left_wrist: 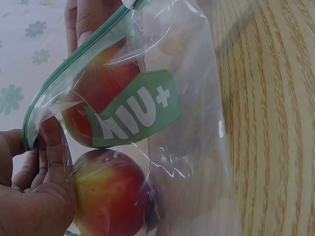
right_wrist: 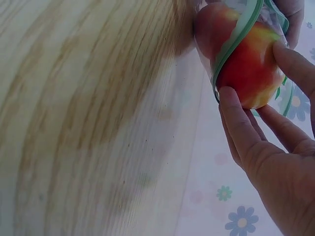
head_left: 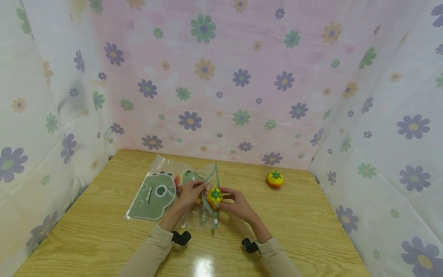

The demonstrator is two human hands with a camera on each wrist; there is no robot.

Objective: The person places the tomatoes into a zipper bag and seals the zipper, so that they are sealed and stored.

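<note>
My left hand (head_left: 188,195) pinches the green-edged mouth of a clear zip bag (left_wrist: 192,118), holding it apart. A red-and-yellow tomato-like fruit (head_left: 215,196) with a green leafy top sits at that mouth. My right hand (head_left: 239,206) grips this fruit between thumb and fingers. In the right wrist view, the green zip strip (right_wrist: 236,42) crosses in front of part of the fruit. Inside the bag, another similar fruit (left_wrist: 113,194) shows through the plastic beside my left fingers. A reddish piece (head_left: 178,182) also shows behind my left hand, partly hidden.
Clear plastic with a green one-eyed monster print (head_left: 155,196) lies flat at left; whether it is a separate bag I cannot tell. One more red-and-yellow fruit (head_left: 275,179) stands at the wooden table's (head_left: 297,223) back right. Flowered curtains (head_left: 221,107) enclose the back and sides.
</note>
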